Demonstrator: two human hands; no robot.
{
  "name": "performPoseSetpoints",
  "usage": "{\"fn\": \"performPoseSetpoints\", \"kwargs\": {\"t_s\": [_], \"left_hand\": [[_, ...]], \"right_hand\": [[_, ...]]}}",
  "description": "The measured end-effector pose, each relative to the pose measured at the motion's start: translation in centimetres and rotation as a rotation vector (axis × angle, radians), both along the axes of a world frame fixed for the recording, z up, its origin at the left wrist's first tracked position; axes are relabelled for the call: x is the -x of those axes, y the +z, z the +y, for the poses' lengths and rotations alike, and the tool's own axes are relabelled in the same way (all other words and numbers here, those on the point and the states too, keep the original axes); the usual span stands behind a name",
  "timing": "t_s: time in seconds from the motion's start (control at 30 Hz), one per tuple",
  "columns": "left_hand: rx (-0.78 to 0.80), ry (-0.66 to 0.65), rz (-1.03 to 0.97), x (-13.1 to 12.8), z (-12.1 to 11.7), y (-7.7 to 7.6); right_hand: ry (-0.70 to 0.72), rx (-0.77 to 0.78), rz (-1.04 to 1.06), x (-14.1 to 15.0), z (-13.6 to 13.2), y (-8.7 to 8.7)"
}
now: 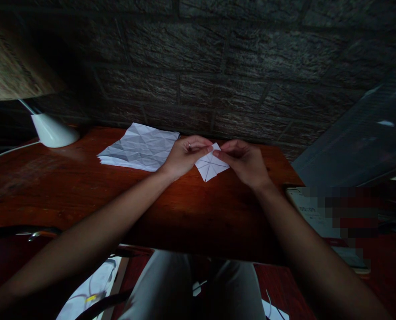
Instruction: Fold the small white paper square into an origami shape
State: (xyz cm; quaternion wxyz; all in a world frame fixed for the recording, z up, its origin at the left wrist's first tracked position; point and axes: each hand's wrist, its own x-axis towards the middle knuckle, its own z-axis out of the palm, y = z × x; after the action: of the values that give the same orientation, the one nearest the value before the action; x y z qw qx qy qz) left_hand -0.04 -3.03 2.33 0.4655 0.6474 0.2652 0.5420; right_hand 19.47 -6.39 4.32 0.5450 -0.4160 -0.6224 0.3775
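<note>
A small square of folded white paper point(209, 168) with crease lines meeting at its middle is held up over the wooden table, one corner pointing toward me. My left hand point(187, 153), wearing a ring, pinches its upper left edge between thumb and fingers. On the other side, my right hand point(244, 161) grips the upper right edge, its thumb lying on the paper's face. Just left of my left hand lies a stack of creased white paper sheets point(144, 144), partly covered by that hand.
A lamp with a white base point(56, 131) and woven shade point(14, 62) stands at the left of the wooden table point(184, 213). Behind rises a dark stone-block wall point(198, 58). A phone-like device showing digits point(309, 209) is at the right, beyond my right forearm.
</note>
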Motion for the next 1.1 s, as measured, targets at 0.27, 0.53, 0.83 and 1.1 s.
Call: {"fn": "performPoseSetpoints", "kwargs": {"t_s": [0.27,0.53,0.83,1.1], "left_hand": [[-0.030,0.014,0.017,-0.07,-0.02,-0.18],[-0.130,0.045,0.111,0.01,0.09,-0.22],[-0.191,0.034,0.153,-0.06,-0.27,-0.29],[-0.213,-0.024,0.113,-0.24,-0.03,-0.47]], "right_hand": [[0.046,0.012,-0.034,-0.27,0.04,0.19],[0.113,0.027,-0.049,-0.61,0.07,0.26],[0.106,0.007,0.001,-0.32,0.00,0.30],[0.097,-0.004,-0.027,-0.34,-0.21,0.48]]}}
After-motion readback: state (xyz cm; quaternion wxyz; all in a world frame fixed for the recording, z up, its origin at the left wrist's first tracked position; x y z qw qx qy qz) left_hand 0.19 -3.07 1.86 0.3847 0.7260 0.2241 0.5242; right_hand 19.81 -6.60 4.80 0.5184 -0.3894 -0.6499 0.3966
